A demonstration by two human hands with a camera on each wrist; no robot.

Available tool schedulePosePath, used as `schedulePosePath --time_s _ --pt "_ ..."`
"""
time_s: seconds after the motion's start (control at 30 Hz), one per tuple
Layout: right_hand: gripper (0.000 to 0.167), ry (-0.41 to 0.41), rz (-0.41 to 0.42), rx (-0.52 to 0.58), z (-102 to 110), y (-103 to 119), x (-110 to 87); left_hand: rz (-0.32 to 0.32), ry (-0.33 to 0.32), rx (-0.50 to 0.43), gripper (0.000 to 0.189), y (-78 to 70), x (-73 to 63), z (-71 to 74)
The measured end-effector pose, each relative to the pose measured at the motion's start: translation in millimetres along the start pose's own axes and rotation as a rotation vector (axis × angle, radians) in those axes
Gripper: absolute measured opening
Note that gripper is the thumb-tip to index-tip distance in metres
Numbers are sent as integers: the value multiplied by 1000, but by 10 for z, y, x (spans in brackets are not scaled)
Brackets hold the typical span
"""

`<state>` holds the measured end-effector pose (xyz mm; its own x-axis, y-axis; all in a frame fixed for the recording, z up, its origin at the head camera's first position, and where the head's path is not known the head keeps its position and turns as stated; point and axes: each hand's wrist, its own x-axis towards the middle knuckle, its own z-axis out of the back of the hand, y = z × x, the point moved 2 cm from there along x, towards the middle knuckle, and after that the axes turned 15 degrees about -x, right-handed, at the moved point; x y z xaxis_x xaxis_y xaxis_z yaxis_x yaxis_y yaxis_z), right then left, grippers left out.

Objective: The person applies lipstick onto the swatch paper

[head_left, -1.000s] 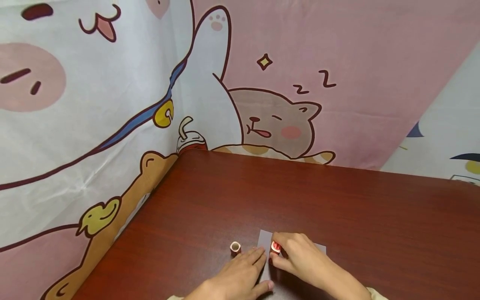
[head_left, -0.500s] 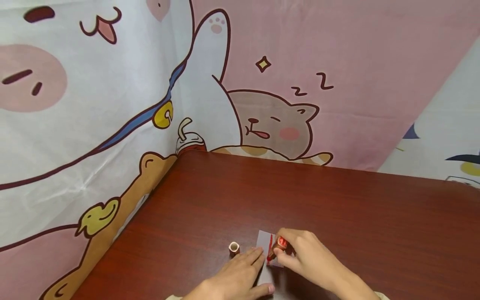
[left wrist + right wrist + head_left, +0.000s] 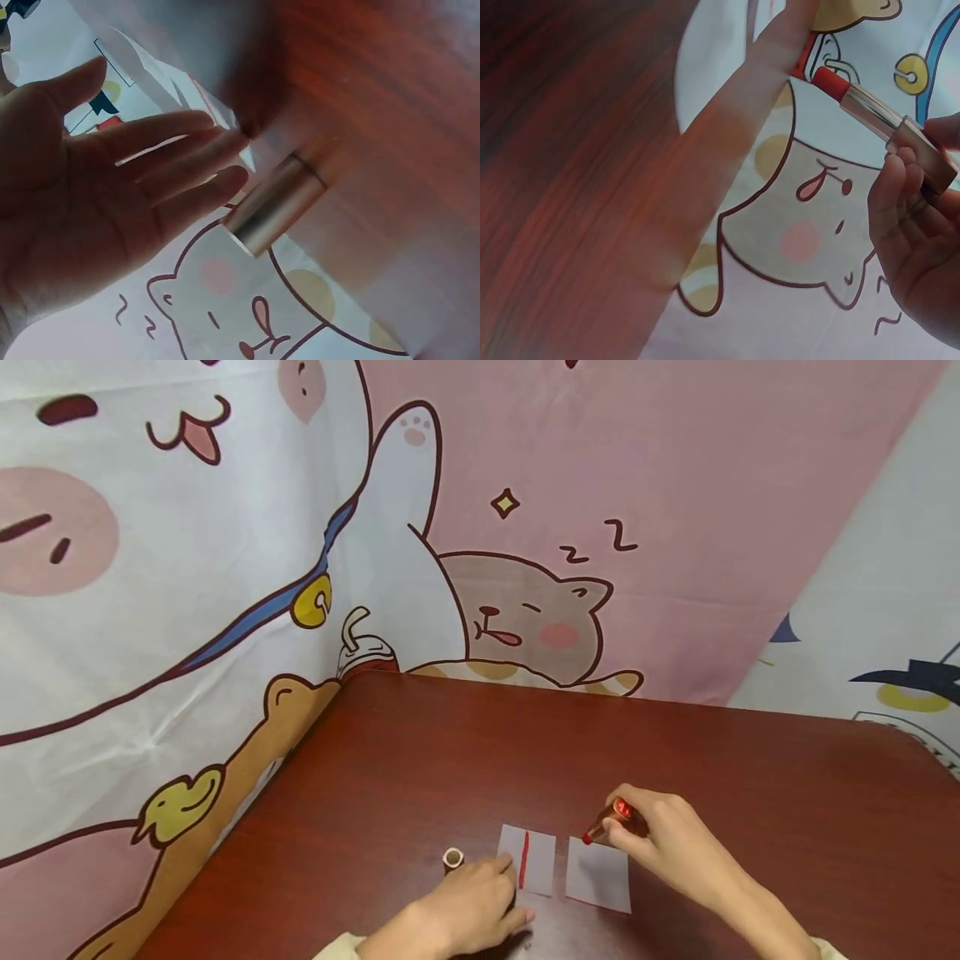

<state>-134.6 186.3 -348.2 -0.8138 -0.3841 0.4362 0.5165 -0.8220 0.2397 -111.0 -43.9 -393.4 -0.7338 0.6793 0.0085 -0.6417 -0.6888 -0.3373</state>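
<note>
In the head view my right hand [image 3: 660, 835] grips an uncapped lipstick [image 3: 609, 820], its red tip angled down at the top edge of a blank white paper square [image 3: 600, 878]. The right wrist view shows the lipstick's red bullet [image 3: 831, 82] and shiny metal case between thumb and fingers. My left hand [image 3: 468, 906] has its fingertips at the left edge of another paper piece [image 3: 542, 864], which bears one upright red stroke [image 3: 524, 860]. Just beyond that hand stands the lipstick cap [image 3: 453, 858], hollow end up; the left wrist view also shows this metallic cap [image 3: 276, 204] beside extended fingers.
A dark reddish wooden table [image 3: 420, 752] lies under everything. Cartoon-printed cloth [image 3: 675, 527] hangs behind it, and more of that cloth [image 3: 225, 527] borders the left side. A narrow gap separates the two papers.
The lipstick has left a red stroke down the left paper. My right hand has since moved right, over the other paper, uncovering both. My left hand stays near the left paper's edge.
</note>
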Motion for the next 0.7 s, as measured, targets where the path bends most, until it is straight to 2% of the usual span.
schedulePosePath --time_s 0.13,0.27,0.5,0.6,0.7 --pt "17 17 -28 -24 7 -93 -51 -30 -29 18 31 -66 26 67" --pt "18 14 -24 -29 11 -151 -78 -105 -55 34 27 -138 73 120" --pt "13 63 -11 -68 -34 -189 -73 -207 48 2 25 -200 240 101" --pt "13 80 -9 -88 -47 -199 -66 -222 75 21 28 -204 318 67" --pt "13 111 -10 -75 -55 -207 -71 -204 116 63 39 -213 389 15"
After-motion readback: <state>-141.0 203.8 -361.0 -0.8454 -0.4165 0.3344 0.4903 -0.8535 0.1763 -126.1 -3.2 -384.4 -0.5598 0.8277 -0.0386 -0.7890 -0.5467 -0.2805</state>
